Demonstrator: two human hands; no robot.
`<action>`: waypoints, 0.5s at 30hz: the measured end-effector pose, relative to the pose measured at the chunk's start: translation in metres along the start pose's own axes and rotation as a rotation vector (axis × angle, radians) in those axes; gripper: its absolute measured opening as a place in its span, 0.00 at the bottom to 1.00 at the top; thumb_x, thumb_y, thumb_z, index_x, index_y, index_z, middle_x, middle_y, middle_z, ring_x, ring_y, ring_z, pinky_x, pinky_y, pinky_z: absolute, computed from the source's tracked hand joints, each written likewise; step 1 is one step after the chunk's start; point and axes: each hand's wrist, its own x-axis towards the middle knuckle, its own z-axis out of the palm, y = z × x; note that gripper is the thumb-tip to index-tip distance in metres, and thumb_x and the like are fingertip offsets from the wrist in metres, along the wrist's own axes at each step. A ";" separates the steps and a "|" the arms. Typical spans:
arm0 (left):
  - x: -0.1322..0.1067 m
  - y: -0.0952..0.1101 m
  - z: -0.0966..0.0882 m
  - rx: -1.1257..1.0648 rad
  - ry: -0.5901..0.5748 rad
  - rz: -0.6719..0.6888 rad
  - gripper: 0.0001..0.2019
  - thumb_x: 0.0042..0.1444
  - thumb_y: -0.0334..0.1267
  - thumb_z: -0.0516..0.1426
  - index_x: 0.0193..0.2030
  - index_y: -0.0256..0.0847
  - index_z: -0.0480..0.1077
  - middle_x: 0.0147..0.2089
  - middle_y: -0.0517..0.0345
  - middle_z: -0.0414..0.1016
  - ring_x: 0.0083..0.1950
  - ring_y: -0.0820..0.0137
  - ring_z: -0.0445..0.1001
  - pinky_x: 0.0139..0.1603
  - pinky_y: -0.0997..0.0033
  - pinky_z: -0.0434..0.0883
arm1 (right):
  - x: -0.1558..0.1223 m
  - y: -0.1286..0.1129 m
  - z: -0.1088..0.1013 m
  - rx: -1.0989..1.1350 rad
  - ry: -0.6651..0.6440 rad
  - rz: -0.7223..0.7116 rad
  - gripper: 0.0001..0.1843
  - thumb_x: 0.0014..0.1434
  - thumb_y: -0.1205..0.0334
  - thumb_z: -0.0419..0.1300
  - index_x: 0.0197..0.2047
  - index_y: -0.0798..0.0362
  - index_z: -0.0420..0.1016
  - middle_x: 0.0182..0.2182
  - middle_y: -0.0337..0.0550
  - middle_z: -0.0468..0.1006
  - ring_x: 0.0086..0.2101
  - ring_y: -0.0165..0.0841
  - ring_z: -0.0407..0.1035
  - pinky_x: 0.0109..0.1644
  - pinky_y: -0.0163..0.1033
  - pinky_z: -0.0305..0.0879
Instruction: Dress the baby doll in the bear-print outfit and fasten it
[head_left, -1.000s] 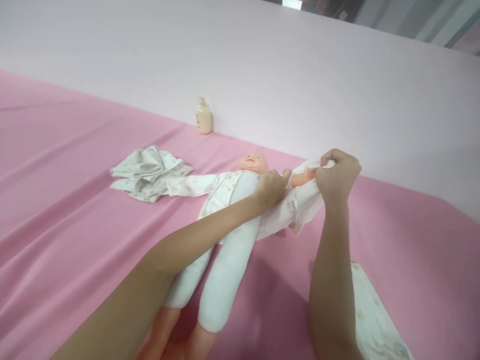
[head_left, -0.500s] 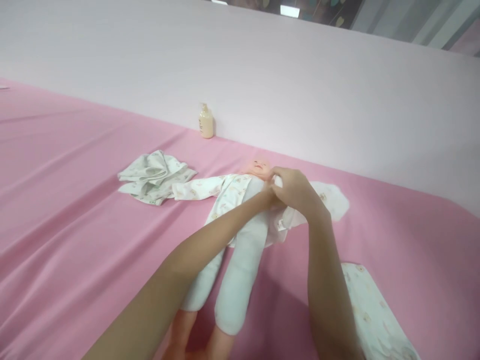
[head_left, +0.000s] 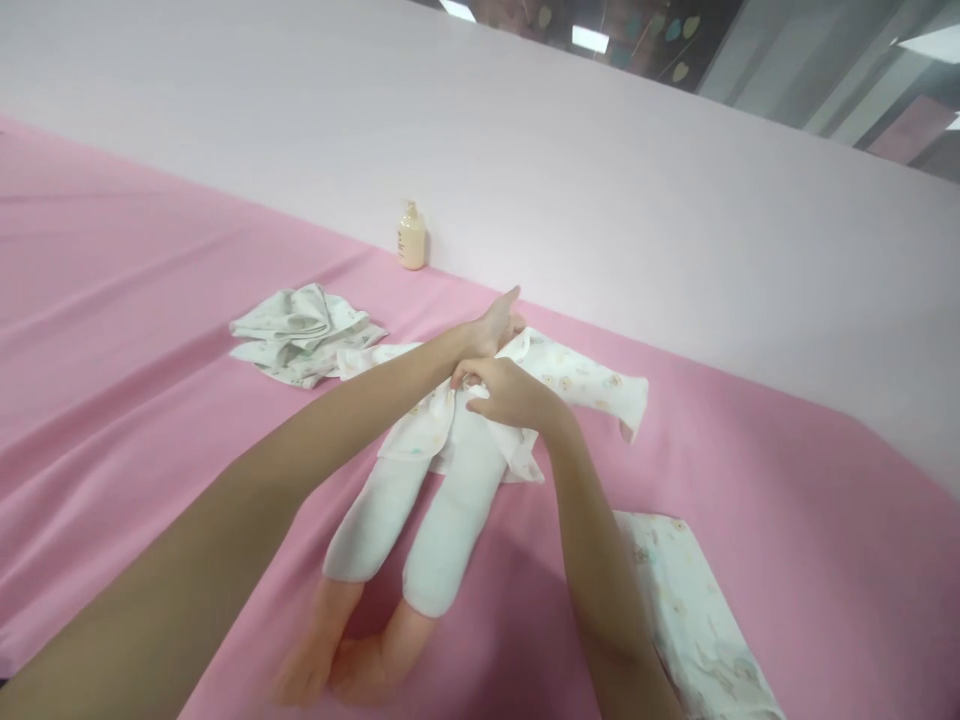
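A baby doll (head_left: 301, 640) lies on its back, wearing white leggings (head_left: 450, 540) and a white printed jacket (head_left: 592, 378) that hangs partly open at the front. My left hand (head_left: 496, 322) is over the doll's head and neck, thumb stretched upward; its other fingers are partly hidden, and it covers the doll's face. My right hand (head_left: 514, 390) is on the doll's chest, fingers curled on the jacket's front edge. One jacket sleeve spreads to the right; my left forearm crosses the other sleeve.
Crumpled white printed cloth (head_left: 300, 330) lies to the left. A pump bottle (head_left: 412, 240) stands against the white wall (head_left: 637, 200). Folded printed cloth (head_left: 697, 610) lies at the lower right, beside my right forearm. The pink sheet (head_left: 135, 400) has creases.
Both hands have moved left, from the doll's right-side shoulder to its neck and chest. The right-hand sleeve now lies spread out, and the jacket front covers more of the chest.
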 end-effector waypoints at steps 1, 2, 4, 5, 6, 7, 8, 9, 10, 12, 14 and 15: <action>0.000 0.005 -0.004 0.002 -0.064 -0.024 0.25 0.57 0.52 0.50 0.52 0.33 0.67 0.41 0.42 0.76 0.39 0.56 0.75 0.32 0.58 0.71 | 0.003 0.000 0.004 -0.007 -0.046 0.005 0.19 0.46 0.77 0.51 0.41 0.55 0.71 0.39 0.41 0.74 0.40 0.33 0.67 0.40 0.35 0.59; -0.002 0.010 -0.006 0.015 -0.130 -0.043 0.27 0.55 0.51 0.53 0.57 0.34 0.63 0.42 0.44 0.76 0.40 0.57 0.75 0.33 0.61 0.71 | 0.005 -0.001 0.007 -0.017 -0.093 0.023 0.20 0.46 0.77 0.51 0.42 0.54 0.71 0.40 0.42 0.74 0.41 0.34 0.67 0.40 0.36 0.60; -0.006 0.019 -0.010 0.118 -0.201 -0.035 0.34 0.48 0.42 0.59 0.63 0.38 0.56 0.46 0.46 0.75 0.43 0.59 0.74 0.35 0.65 0.71 | 0.008 -0.003 0.012 -0.025 -0.170 0.063 0.21 0.47 0.77 0.52 0.44 0.53 0.70 0.44 0.44 0.74 0.43 0.36 0.67 0.41 0.37 0.61; -0.009 0.021 -0.011 0.215 -0.191 -0.020 0.35 0.45 0.36 0.59 0.62 0.39 0.56 0.47 0.47 0.74 0.44 0.60 0.74 0.36 0.66 0.71 | 0.009 -0.003 0.013 -0.020 -0.200 0.069 0.21 0.47 0.77 0.52 0.45 0.53 0.70 0.46 0.44 0.73 0.45 0.37 0.67 0.42 0.37 0.62; -0.012 0.020 -0.011 0.326 -0.165 -0.008 0.33 0.44 0.31 0.59 0.61 0.40 0.60 0.48 0.48 0.74 0.45 0.60 0.74 0.38 0.67 0.70 | 0.009 -0.003 0.014 -0.016 -0.224 0.066 0.22 0.47 0.76 0.53 0.46 0.53 0.69 0.47 0.44 0.73 0.46 0.37 0.67 0.43 0.37 0.62; -0.014 0.017 -0.012 0.441 -0.129 -0.009 0.30 0.43 0.28 0.57 0.57 0.40 0.64 0.47 0.48 0.74 0.45 0.60 0.74 0.39 0.66 0.70 | 0.010 -0.003 0.014 -0.018 -0.241 0.059 0.23 0.47 0.76 0.54 0.47 0.53 0.69 0.47 0.45 0.72 0.46 0.37 0.67 0.43 0.37 0.63; -0.017 0.011 -0.012 0.537 -0.085 -0.022 0.26 0.44 0.27 0.55 0.53 0.39 0.68 0.46 0.47 0.75 0.45 0.59 0.74 0.41 0.65 0.70 | 0.010 -0.002 0.015 -0.028 -0.255 0.049 0.24 0.46 0.76 0.55 0.48 0.53 0.68 0.47 0.45 0.73 0.46 0.37 0.67 0.43 0.36 0.63; -0.020 0.003 -0.012 0.591 -0.042 -0.044 0.22 0.45 0.27 0.54 0.49 0.38 0.71 0.45 0.46 0.75 0.45 0.58 0.74 0.42 0.64 0.70 | 0.011 -0.001 0.016 -0.044 -0.267 0.041 0.24 0.46 0.76 0.55 0.48 0.53 0.68 0.46 0.45 0.73 0.45 0.37 0.67 0.42 0.36 0.63; -0.024 -0.007 -0.012 0.608 -0.004 -0.063 0.18 0.47 0.28 0.53 0.47 0.37 0.72 0.44 0.46 0.76 0.45 0.57 0.74 0.43 0.63 0.70 | 0.012 0.000 0.018 -0.062 -0.277 0.041 0.24 0.45 0.75 0.56 0.48 0.53 0.68 0.44 0.45 0.74 0.44 0.38 0.68 0.40 0.36 0.64; -0.035 -0.027 -0.011 0.543 0.056 -0.051 0.15 0.52 0.30 0.51 0.44 0.37 0.73 0.42 0.48 0.76 0.45 0.59 0.74 0.46 0.63 0.69 | 0.016 0.002 0.022 -0.080 -0.284 0.043 0.24 0.45 0.73 0.57 0.48 0.53 0.68 0.43 0.45 0.74 0.42 0.38 0.68 0.39 0.36 0.63; -0.048 -0.045 -0.010 0.379 0.099 -0.036 0.15 0.55 0.36 0.49 0.46 0.39 0.73 0.42 0.52 0.76 0.43 0.64 0.73 0.47 0.67 0.69 | 0.020 0.003 0.025 -0.073 -0.284 0.036 0.23 0.45 0.72 0.59 0.47 0.51 0.69 0.43 0.43 0.74 0.42 0.38 0.68 0.39 0.36 0.63; -0.055 -0.051 -0.009 0.291 0.110 -0.037 0.16 0.56 0.40 0.49 0.47 0.39 0.72 0.43 0.53 0.76 0.42 0.66 0.73 0.47 0.68 0.69 | 0.021 0.002 0.027 -0.071 -0.282 0.029 0.22 0.45 0.71 0.59 0.46 0.51 0.69 0.43 0.43 0.74 0.42 0.37 0.68 0.40 0.36 0.63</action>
